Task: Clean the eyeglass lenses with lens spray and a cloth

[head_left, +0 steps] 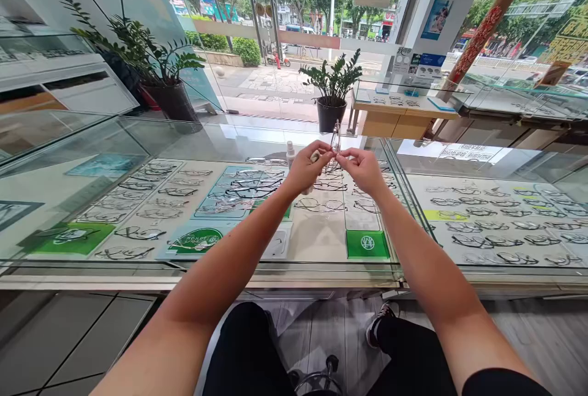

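Observation:
Above the glass counter, my left hand [307,166] and my right hand [364,169] meet with their fingertips pinched on a thin-framed pair of eyeglasses [337,138], held up edge-on. Something pale, perhaps a cloth [315,156], is tucked in my left hand; its full shape is hidden. Just left of that hand stands a small white spray bottle [290,153] on the counter. Under the glass top lie rows of eyeglasses [255,183], partly covered by my forearms.
The glass display counter [321,268] spans in front of me, with a second glass case [496,200] to the right. Green cards [367,244] lie inside. Potted plants [331,115] stand beyond, before the shop window. A stool base [316,377] shows between my legs.

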Demonstrator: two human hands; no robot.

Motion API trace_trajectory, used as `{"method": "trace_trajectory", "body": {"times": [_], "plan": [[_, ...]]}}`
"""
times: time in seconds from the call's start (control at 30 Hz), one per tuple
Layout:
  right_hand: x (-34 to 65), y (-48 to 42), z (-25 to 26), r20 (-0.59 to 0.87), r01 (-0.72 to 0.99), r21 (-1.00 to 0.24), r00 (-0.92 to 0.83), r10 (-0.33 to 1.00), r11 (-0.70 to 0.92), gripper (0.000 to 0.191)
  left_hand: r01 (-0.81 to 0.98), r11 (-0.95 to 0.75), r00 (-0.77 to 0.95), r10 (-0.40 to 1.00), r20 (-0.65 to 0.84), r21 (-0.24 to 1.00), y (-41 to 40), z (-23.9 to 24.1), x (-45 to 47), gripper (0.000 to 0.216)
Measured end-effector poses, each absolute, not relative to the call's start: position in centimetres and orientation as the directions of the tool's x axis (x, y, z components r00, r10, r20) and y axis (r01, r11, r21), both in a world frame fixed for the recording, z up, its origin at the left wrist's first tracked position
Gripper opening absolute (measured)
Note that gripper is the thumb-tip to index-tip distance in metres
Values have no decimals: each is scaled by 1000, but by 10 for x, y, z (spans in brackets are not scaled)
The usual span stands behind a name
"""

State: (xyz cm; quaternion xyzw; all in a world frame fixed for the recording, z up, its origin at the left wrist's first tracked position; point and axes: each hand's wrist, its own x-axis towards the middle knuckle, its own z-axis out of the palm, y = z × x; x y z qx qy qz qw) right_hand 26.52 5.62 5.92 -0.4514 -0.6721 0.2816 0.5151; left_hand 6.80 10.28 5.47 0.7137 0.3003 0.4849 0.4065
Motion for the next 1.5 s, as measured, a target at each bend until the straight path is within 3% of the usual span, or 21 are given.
{"method": "trace_trajectory", "body": {"times": [0.23,0.53,0.83,1.13,1.3,1.5], "plan": [[268,60,54,623,645,-662,190,759,381,26,142,-482,244,863,442,864,101,55,66,23],[280,65,54,727,707,-626,375,575,329,29,253,-490,254,866,431,834,104,51,63,29],[264,63,39,765,734,-529,194,614,427,43,164,-501,294,847,443,850,99,53,69,40],[262,65,36,842,786,-401,115,527,470,40,126,-522,337,822,458,844,90,55,73,47],[261,65,37,864,799,-378,123,488,467,37,99,-512,307,831,463,853,88,55,75,44],[272,68,37,844,818,-401,155,514,412,53,6,-449,213,873,438,893,94,56,75,43]]}}
